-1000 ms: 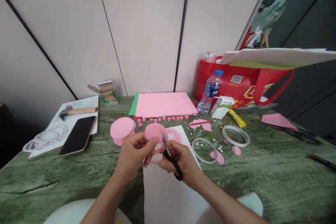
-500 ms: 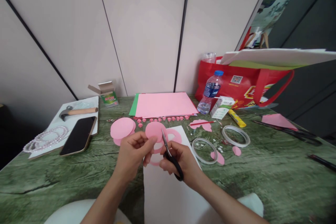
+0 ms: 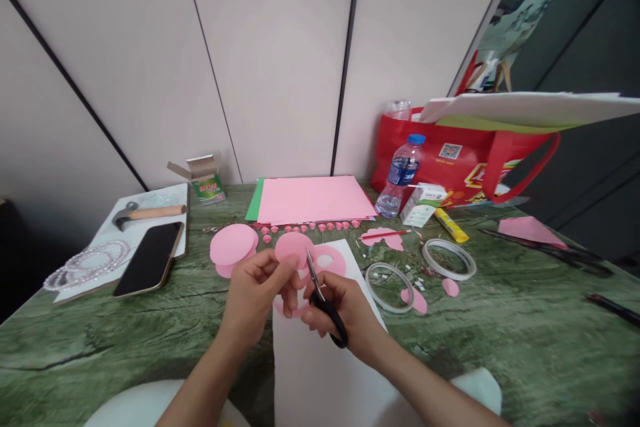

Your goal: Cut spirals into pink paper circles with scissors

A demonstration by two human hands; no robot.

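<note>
Pinching the pink disc (image 3: 291, 247) between thumb and fingers, the left hand (image 3: 256, 290) holds it up in front of the body, its grip narrow and at the disc's lower edge. The right hand (image 3: 353, 310) is wrapped about the scissors (image 3: 326, 308), with their blades pointing toward eleven o'clock and their tip at the disc's right edge. Whether the blades are biting paper is too fine to tell.

The change over the last half second is slight: disc and scissors shift together a little toward nine o'clock, and the left hand's lower fingers reach further toward six. More of a pink curve shows beneath them; I cannot tell whether it joins the disc or lies on the board (image 3: 325, 373). I judge this a small regrip within the same stretch of trimming, with the disc and blade keeping much the same relation.

From the disc, a cut-out ring (image 3: 339, 261) lies at three o'clock, a stack of discs (image 3: 231, 243) at nine, and the pink sheets (image 3: 315, 199) between twelve and one. The bottle (image 3: 403, 172) stands at two.
</note>
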